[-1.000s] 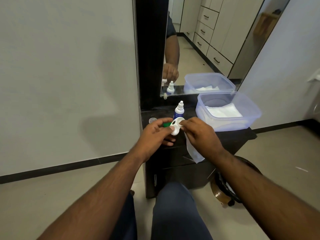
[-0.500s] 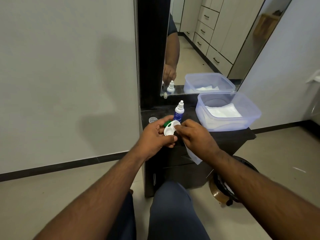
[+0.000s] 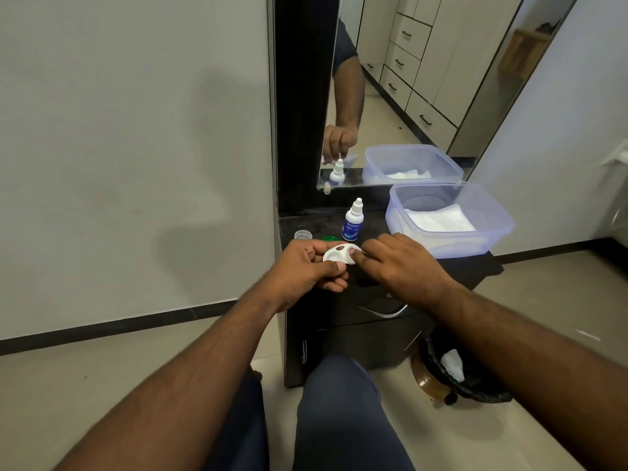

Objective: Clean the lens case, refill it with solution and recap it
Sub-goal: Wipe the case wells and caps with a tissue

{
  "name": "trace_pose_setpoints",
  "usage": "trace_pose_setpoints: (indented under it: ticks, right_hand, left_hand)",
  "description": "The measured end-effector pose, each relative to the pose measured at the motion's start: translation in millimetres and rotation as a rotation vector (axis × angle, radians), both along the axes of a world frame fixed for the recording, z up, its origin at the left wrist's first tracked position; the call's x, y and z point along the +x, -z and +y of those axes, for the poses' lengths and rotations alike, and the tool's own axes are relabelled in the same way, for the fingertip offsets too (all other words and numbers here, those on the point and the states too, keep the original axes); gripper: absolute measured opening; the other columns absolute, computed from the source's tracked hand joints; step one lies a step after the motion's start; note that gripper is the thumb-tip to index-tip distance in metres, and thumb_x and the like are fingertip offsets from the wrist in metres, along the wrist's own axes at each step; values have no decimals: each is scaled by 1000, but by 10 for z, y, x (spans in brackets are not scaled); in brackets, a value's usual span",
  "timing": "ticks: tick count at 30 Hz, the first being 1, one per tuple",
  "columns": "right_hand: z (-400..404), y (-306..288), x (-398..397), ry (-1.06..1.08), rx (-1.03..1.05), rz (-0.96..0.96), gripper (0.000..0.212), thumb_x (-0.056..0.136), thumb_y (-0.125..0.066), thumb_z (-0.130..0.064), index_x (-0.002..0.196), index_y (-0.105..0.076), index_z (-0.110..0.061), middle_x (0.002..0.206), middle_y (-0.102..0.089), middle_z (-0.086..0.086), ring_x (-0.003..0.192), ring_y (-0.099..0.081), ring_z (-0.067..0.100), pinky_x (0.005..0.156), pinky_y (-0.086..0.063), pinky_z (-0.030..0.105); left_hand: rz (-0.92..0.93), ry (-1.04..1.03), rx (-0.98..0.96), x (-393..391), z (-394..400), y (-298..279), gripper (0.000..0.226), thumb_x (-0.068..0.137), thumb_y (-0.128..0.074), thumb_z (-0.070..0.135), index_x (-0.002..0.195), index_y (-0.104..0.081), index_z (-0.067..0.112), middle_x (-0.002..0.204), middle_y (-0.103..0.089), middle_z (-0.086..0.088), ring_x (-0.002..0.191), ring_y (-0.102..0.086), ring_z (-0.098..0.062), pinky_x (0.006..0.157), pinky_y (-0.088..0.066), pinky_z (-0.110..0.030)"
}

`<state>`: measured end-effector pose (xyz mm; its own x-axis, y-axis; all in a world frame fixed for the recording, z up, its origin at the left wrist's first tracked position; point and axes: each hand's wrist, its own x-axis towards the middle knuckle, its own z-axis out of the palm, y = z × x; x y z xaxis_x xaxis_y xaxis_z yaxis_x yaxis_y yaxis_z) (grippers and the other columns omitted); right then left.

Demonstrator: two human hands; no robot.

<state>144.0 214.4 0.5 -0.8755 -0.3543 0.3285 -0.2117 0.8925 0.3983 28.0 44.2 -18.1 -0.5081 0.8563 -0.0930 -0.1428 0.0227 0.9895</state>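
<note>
My left hand [image 3: 306, 270] grips a white lens case [image 3: 334, 255] by its left part, above the front edge of the dark dresser top [image 3: 475, 266]. Its two round wells face up, with no caps on them. My right hand [image 3: 404, 268] pinches the case's right end with thumb and fingertip. Just behind the case stands a small blue-and-white solution bottle [image 3: 352, 223] with its cap on. To the bottle's left a green cap [image 3: 329, 238] and a clear cap [image 3: 303, 234] lie on the dresser.
A clear plastic box [image 3: 503, 229] with folded white tissues [image 3: 438, 220] sits at the dresser's right. A mirror [image 3: 407, 96] rises behind it. On the floor at the right stands a bin [image 3: 475, 392] with a white tissue inside. My knees are below the dresser drawers.
The white tissue that hung under my right hand is no longer seen there. The case has tipped from edge-on to wells-up, and my right fingers now hold its right end.
</note>
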Motion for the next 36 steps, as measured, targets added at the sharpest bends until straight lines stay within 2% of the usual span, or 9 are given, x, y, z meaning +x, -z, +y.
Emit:
trace_pose_setpoints:
  ticks: [3,7,11,13,18,21,29,33,36]
  right_hand:
    - [-204,156,20,144,-303,53,28,75,-66,-5,103,-67,-1,78,-61,13,64,-57,29,52,-43,32]
    - [-571,272,-8,459,-1001,193,23,88,-59,-11,109,-69,-8,85,-62,8,74,-59,18,67,-50,30]
    - [-766,279,-94,489,-1579,231,26,89,-59,-4,115,-65,-4,93,-64,10,77,-58,4,69,-42,4]
    - [-699,286,-44,384,-1382,213,26,88,-59,-2,113,-66,-4,88,-62,6,75,-57,8,69,-40,3]
    - [-234,102,139,196,-349,-27,45,65,-77,-5,109,-67,-10,84,-61,9,63,-57,24,48,-35,25]
    - [-76,-1,143,104,-13,17,46,65,-82,-14,108,-66,-7,80,-61,10,60,-54,24,47,-37,29]
    - [70,-26,71,-103,215,-68,32,93,-38,-10,114,-61,-5,87,-63,9,70,-56,25,60,-47,36]
    - [51,-37,91,-16,258,49,27,93,-44,-13,113,-61,-10,88,-62,6,75,-56,24,67,-41,37]
    - [-179,129,153,150,92,76,25,87,-52,-16,108,-62,-10,84,-61,6,75,-55,26,66,-37,38]
  left_hand:
    - [-46,-17,5,-2,-1,-5,32,89,-59,-5,120,-62,3,84,-70,-22,67,-71,-21,64,-60,-25]
    - [-33,-9,24,7,15,1,28,89,-58,-5,115,-63,1,81,-70,-21,65,-70,-19,63,-60,-24]
    - [7,-35,3,-5,-22,3,27,90,-59,-1,116,-64,3,83,-70,-20,68,-70,-20,63,-59,-24]
    - [-14,-47,10,-19,-38,10,29,92,-56,-2,120,-62,1,79,-69,-18,65,-69,-20,62,-59,-24]
    - [102,-54,-60,44,-12,-15,27,95,-53,4,120,-62,8,77,-67,-18,58,-66,-17,58,-58,-24]
    - [187,-38,-99,69,10,-31,24,96,-54,8,117,-64,13,73,-66,-15,53,-63,-16,55,-56,-25]
    - [260,-6,-193,35,36,-40,21,97,-53,13,114,-65,12,68,-64,-9,52,-60,-15,51,-53,-24]
    - [206,-25,-170,13,36,-34,24,97,-52,10,118,-63,10,67,-64,-9,51,-59,-16,50,-52,-24]
    - [183,-48,-129,39,34,-29,23,97,-50,7,117,-64,8,67,-63,-11,48,-58,-16,49,-52,-24]
